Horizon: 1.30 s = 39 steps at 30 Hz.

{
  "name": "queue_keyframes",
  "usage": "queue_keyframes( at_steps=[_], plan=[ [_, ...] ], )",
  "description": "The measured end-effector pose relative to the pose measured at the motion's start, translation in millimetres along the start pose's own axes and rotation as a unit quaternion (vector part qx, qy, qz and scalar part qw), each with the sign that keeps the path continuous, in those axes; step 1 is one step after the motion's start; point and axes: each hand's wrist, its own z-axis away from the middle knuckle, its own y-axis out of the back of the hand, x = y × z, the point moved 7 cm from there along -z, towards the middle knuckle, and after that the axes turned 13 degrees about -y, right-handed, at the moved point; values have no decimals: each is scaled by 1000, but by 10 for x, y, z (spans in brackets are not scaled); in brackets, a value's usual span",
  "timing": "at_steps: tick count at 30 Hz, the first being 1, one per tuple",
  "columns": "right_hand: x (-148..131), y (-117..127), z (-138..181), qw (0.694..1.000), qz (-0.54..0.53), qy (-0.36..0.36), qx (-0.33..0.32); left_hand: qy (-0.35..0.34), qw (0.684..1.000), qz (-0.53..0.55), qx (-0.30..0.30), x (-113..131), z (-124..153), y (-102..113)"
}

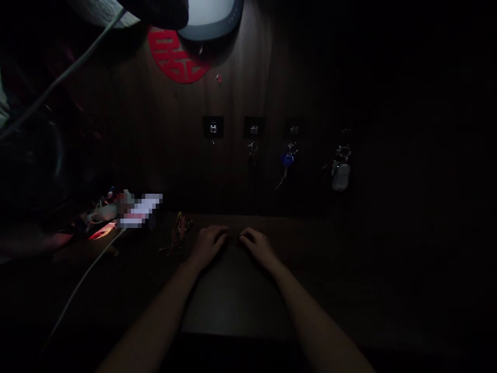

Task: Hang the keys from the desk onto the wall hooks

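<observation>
In the dim light, my left hand (pixel 208 245) rests low over the tabletop (pixel 236 300), its fingers and thumb bent toward the middle. My right hand (pixel 259 247) faces it from the other side, with curled fingers drawn near the thumb. Between the fingertips of both hands lies a thin dark thing (pixel 235 243), too small and dark to name. Both hands look closed in a pinch at it. Just left of my left hand sits a small tangled bundle (pixel 179 228) with yellow and reddish parts.
Hooks on the wooden panel hold a blue key (pixel 287 158) and a grey fob (pixel 340 176). A red round paper cutout (pixel 176 57) hangs above, partly behind a lamp-like object (pixel 212 19). At left are a bright blurred screen (pixel 142 210) and a white cable (pixel 85 277).
</observation>
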Motion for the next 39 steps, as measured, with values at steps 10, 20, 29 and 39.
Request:
queue_keyframes(
  at_steps=[10, 20, 29, 39],
  plan=[
    [-19, -5, -43, 985, -164, -50, -16, -32, 998, -6, -60, 50, 8, -117],
    [55, -73, -64, 944, -308, -106, -61, 4, 998, 63, -12, 70, -28, -87],
    [16, -85, -49, 908, -391, -136, -63, 77, 981, 176, 37, 69, -36, -25],
    [-42, -100, -28, 946, -301, -98, -66, 138, 967, 193, 96, -8, -54, 62]
  ],
)
